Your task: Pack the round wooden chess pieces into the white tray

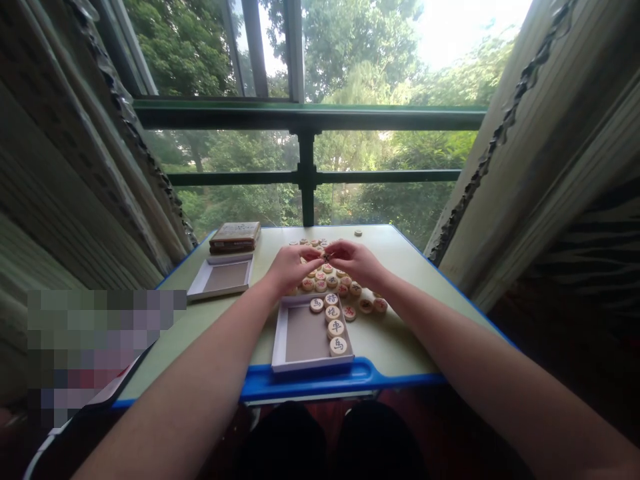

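Observation:
A round wooden Chinese chess piece (327, 258) with a dark character is pinched between the fingertips of both hands, above the far end of a shallow white box. My left hand (294, 264) curls in from the left, thumb and fingers closed at the piece. From the right, my right hand (354, 259) closes on it too. Below and around them lies a loose spread of Chinese chess pieces (321, 283), red and dark marked, partly hidden by my hands. In the white box (278, 337), several dark-marked pieces (335, 328) lie face up, mostly along its right side.
A second shallow white tray (194, 288) lies at the left, in front of a stacked brown box (235, 236). One lone piece (358, 233) sits near the far edge. The pale table (415, 333) has a blue rim. Curtains (505, 167) flank the window railing (310, 119).

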`<state>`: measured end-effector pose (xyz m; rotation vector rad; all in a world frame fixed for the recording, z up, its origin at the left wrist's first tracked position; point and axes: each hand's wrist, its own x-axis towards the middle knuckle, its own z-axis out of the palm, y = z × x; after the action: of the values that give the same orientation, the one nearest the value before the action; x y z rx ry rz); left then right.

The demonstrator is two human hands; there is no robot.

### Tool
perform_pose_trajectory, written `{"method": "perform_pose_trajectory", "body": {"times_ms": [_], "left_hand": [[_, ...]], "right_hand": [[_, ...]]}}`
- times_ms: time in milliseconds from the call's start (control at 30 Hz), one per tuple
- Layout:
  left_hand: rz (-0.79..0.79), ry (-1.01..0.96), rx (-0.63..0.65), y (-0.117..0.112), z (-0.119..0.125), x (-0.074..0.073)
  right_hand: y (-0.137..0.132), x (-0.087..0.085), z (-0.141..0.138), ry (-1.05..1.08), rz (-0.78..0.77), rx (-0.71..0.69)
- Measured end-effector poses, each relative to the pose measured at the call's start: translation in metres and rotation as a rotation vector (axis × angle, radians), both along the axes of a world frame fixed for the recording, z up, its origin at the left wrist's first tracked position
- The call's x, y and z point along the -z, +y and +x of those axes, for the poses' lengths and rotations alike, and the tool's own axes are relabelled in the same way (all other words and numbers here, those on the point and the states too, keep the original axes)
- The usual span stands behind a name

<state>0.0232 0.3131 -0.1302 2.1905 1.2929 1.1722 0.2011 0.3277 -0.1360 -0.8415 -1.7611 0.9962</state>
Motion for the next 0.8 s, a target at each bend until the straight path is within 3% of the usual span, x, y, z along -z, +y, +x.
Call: {"method": "perform_pose_trajectory", "body": {"times_ms": [267,467,800], "left_hand": [[-0.225,-0.242,0.090,-0.003,0.002,-0.004],[-0.363,-0.437,0.148,-0.004,-0.001,-0.009],[-0.404,-0.422,0.230,-0.007,-0.010,-0.014]], "right_hand": [[0.000,0.000,0.003,-0.101,0.122,0.043],[-0.008,-0.007,0.002,-0.261,0.413,0.140],[-0.015,-0.013,0.004,-0.302,0.512,0.146]]}}
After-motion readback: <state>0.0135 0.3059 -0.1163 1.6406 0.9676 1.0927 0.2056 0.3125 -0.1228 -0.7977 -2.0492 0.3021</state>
